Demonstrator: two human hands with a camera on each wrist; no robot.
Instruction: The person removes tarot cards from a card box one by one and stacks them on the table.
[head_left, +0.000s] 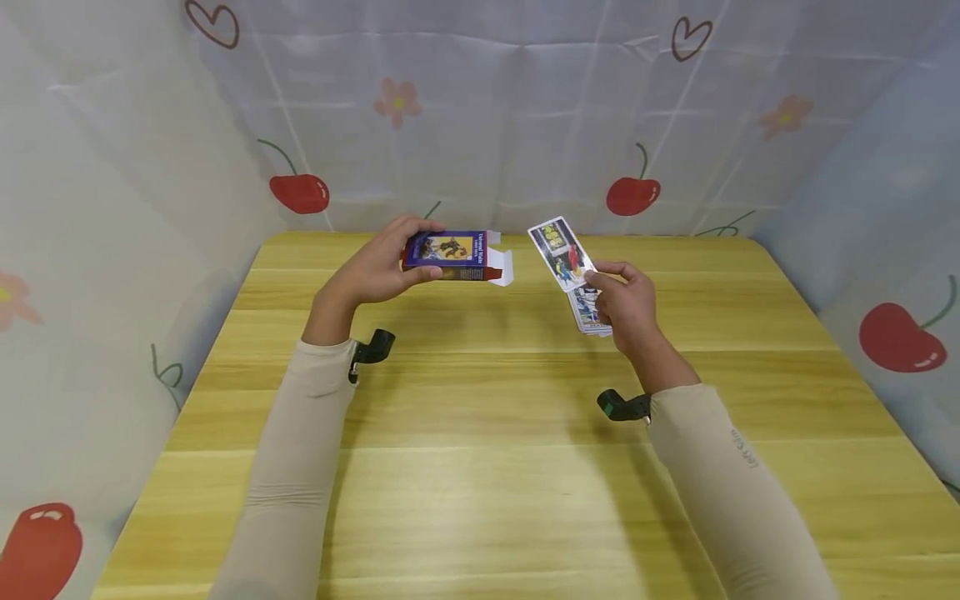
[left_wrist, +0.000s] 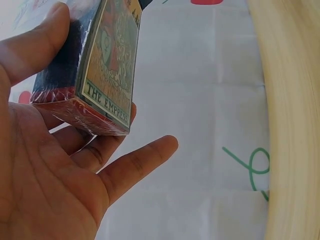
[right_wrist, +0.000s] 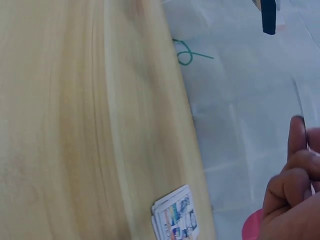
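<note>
My left hand [head_left: 380,265] grips a purple tarot card box [head_left: 450,250] above the far part of the table, its white end flaps open toward the right. In the left wrist view the box [left_wrist: 107,70] shows a picture labelled "THE EMPRESS", with thumb and fingers on its sides. A single tarot card [head_left: 561,252] is pinched between thumb and fingers of my right hand [head_left: 626,300], tilted toward the box but apart from it. Below that hand a stack of tarot cards [head_left: 588,310] lies face up on the table. The right wrist view shows this stack [right_wrist: 176,217] too; the pinched card appears only edge-on.
A light wooden table [head_left: 480,475] spans the space under both arms. White curtains [head_left: 510,117] printed with cherries, flowers and hearts hang behind it and at both sides. Small black cameras [head_left: 375,346] are strapped to the wrists.
</note>
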